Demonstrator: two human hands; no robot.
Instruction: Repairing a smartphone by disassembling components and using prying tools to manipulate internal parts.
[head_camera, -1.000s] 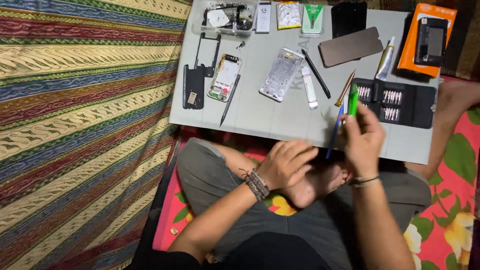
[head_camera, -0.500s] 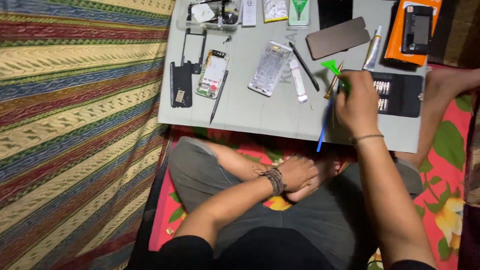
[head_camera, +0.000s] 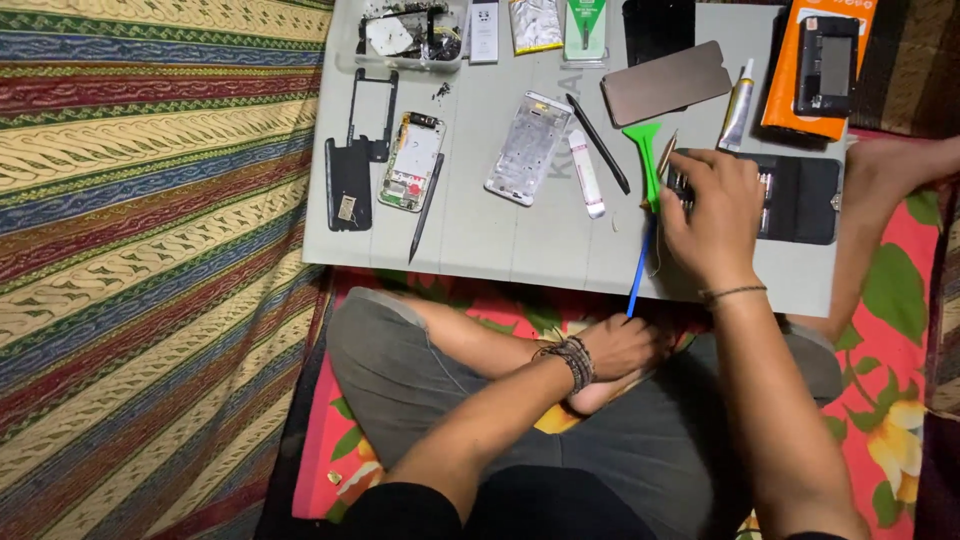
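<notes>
Green pry tool (head_camera: 645, 155), right hand (head_camera: 712, 215) gripping it

Green pry tool (head_camera: 644, 155) (blue stick (head_camera: 637, 275))

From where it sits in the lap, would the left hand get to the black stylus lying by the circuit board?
Probably yes. The left hand rests in the lap, apparently empty, and the black stylus lies on the grey board near its front edge with nothing between them.

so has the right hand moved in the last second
Yes. The right hand has gone from above the lap forward onto the table, now by the black bit case.
</notes>
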